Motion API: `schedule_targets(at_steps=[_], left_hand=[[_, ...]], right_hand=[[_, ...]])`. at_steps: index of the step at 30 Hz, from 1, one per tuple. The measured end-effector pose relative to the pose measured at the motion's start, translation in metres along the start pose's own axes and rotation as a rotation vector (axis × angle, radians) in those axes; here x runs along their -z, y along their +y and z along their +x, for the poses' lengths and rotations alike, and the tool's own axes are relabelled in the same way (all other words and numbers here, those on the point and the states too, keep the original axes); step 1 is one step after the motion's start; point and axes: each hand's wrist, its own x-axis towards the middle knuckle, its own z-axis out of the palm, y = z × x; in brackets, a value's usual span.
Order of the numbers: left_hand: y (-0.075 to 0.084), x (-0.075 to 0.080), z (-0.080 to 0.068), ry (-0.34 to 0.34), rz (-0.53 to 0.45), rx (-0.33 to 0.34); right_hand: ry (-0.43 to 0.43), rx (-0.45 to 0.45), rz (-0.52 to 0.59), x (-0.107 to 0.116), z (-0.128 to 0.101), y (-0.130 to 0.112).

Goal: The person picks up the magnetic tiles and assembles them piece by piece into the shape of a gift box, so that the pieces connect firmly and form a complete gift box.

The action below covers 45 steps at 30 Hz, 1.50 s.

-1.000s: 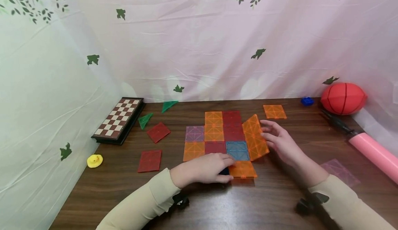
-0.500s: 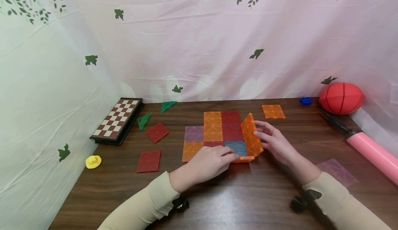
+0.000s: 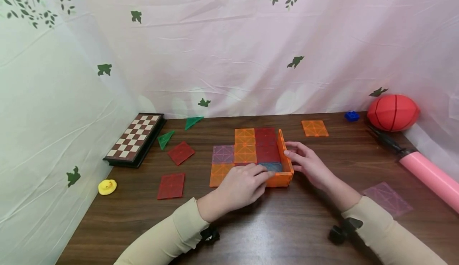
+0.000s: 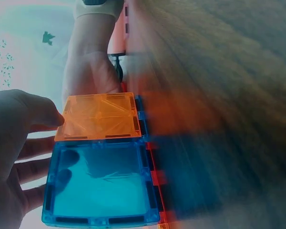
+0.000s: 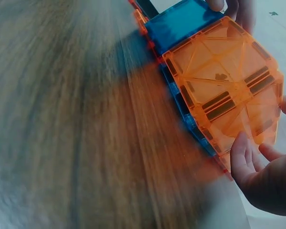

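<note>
Pinching the near wall of upright blue and orange tiles between thumb and fingers, your left hand works mid-table, while your right hand, fingers loosely spread, touches the outside of the upright orange side wall. Flat tiles lie inside and leftward. Just beyond your right sleeve lies a purple tile; a pink pump stretches beside it toward a red ball at the table's far right corner. Leftward sit two red tiles, two green triangles, a checkered board at the far left corner, and a yellow duck by the left edge.
</note>
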Motion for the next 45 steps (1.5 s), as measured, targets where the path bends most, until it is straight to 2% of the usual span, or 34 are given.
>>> schedule_targets(at_steps=[4,7,9,13,17,19,22,25,30,35,39,42,45], left_hand=[[0.000,0.000,-0.001,-0.014,-0.062,0.039],[-0.004,0.003,-0.003,-0.021,-0.203,0.138],[-0.009,0.007,-0.007,-0.010,-0.343,0.263],[-0.027,0.017,-0.019,0.078,-0.631,0.596],[-0.049,0.021,-0.037,0.179,-0.817,0.889],[-0.058,0.019,-0.046,0.203,-0.877,0.997],[-0.069,0.015,-0.058,0.215,-0.972,1.111],[-0.075,0.010,-0.064,0.192,-1.078,1.169],[-0.078,0.009,-0.068,0.156,-1.229,1.205],[-0.077,0.011,-0.066,0.203,-1.337,1.228],[-0.077,0.016,-0.066,0.222,-1.385,1.251],[-0.078,0.019,-0.066,0.234,-1.380,1.266],[-0.079,0.020,-0.065,0.278,-1.377,1.264]], right_hand=[[0.002,-0.013,-0.001,-0.001,0.000,0.000],[-0.004,-0.015,-0.008,-0.001,0.000,0.001],[-0.015,-0.015,-0.007,-0.001,0.000,0.001],[-0.042,-0.015,0.013,-0.002,-0.001,0.001],[-0.058,-0.021,0.026,-0.003,-0.001,0.000],[-0.062,-0.023,0.028,-0.004,-0.001,0.000],[-0.067,-0.023,0.031,-0.004,-0.002,0.001],[-0.071,-0.017,0.033,-0.003,-0.002,0.002],[-0.079,-0.013,0.037,-0.003,0.000,0.002],[-0.075,-0.013,0.048,-0.003,0.000,0.003],[-0.073,-0.014,0.055,-0.004,0.001,0.004],[-0.072,-0.017,0.056,-0.003,0.001,0.004],[-0.073,-0.018,0.057,-0.003,0.000,0.003]])
